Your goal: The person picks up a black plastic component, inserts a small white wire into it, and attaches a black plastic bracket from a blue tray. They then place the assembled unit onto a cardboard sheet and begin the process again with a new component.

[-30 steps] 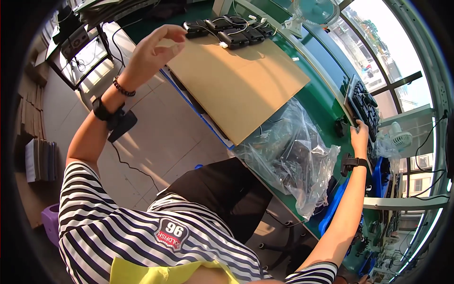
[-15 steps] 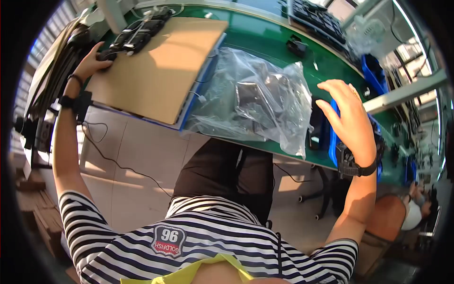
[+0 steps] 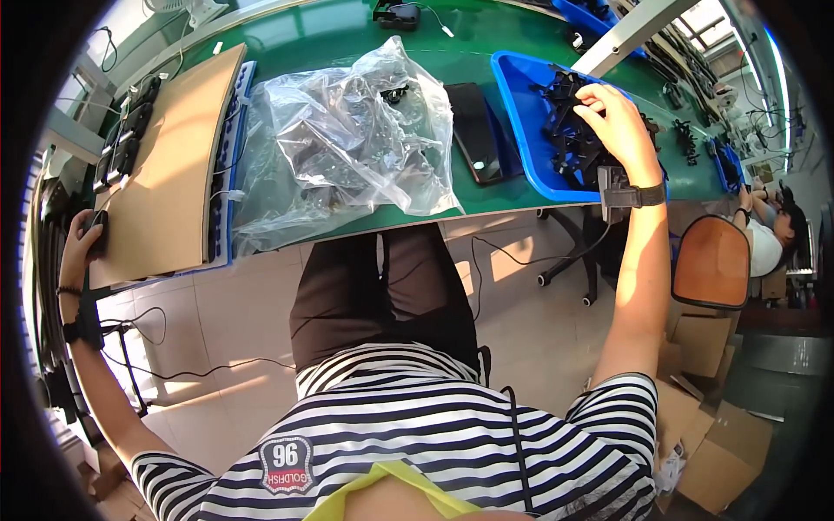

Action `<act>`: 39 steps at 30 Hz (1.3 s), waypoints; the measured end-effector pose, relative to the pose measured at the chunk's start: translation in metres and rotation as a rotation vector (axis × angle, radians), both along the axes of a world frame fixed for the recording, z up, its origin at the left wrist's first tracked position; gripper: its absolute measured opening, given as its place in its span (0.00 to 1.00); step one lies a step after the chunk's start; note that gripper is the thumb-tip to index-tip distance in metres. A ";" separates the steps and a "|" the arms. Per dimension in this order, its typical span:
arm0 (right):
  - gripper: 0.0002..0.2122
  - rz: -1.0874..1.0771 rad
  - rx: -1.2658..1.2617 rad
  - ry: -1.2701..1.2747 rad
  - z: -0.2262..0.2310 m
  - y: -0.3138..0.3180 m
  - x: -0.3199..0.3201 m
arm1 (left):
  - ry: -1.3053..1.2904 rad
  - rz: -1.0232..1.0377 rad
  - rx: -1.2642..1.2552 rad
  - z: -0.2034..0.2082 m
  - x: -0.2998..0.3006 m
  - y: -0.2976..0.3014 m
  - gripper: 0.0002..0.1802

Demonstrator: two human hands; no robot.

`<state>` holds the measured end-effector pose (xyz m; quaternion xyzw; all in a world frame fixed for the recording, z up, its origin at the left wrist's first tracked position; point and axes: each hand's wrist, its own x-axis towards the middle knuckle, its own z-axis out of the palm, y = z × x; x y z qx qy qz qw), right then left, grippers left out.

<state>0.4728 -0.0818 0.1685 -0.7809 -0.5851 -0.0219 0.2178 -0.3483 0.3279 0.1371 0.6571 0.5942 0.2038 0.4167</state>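
Note:
At the far left, my left hand (image 3: 81,246) is closed around a small black plastic part (image 3: 98,233) by the near left corner of a brown cardboard sheet (image 3: 178,161). A row of black parts (image 3: 130,130) with white wires lies along that sheet's left edge. My right hand (image 3: 618,126) is over a blue bin (image 3: 532,176) at the right, its fingers curled together among small black plastic pieces (image 3: 565,130). Whether a piece sits between those fingertips I cannot make out. Both wrists carry dark straps with a small device.
A clear plastic bag (image 3: 347,148) with dark pieces lies mid-table, beside a black phone-like slab (image 3: 473,130). A black part with a white connector (image 3: 397,13) is at the back. A grey post (image 3: 630,35) rises behind the bin. An orange-brown chair (image 3: 712,260) and another person (image 3: 769,234) are at right.
The view has swung rightward. My right hand, spread open before near the bin's edge, has moved over the bin's black pieces and its fingers have closed. My left hand still holds the black part.

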 end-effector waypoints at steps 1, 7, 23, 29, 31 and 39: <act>0.10 0.011 0.039 -0.127 -0.002 0.005 -0.007 | 0.002 0.002 0.002 0.004 -0.001 -0.009 0.33; 0.12 -0.041 0.101 -0.537 -0.007 0.018 0.016 | -0.610 -0.071 -0.026 0.018 -0.013 -0.055 0.38; 0.09 -0.179 0.084 -0.185 0.014 0.016 0.007 | -1.183 -0.274 -0.973 -0.148 0.253 -0.337 0.33; 0.12 -0.070 0.371 0.556 0.023 -0.016 0.020 | -1.036 0.051 -1.120 -0.201 0.274 -0.362 0.26; 0.13 -0.074 0.348 0.786 0.031 -0.020 -0.006 | -1.056 -0.010 -1.164 -0.207 0.274 -0.369 0.26; 0.13 0.388 -0.108 1.014 -0.005 -0.072 -0.152 | -1.090 -0.068 -1.209 -0.220 0.284 -0.358 0.26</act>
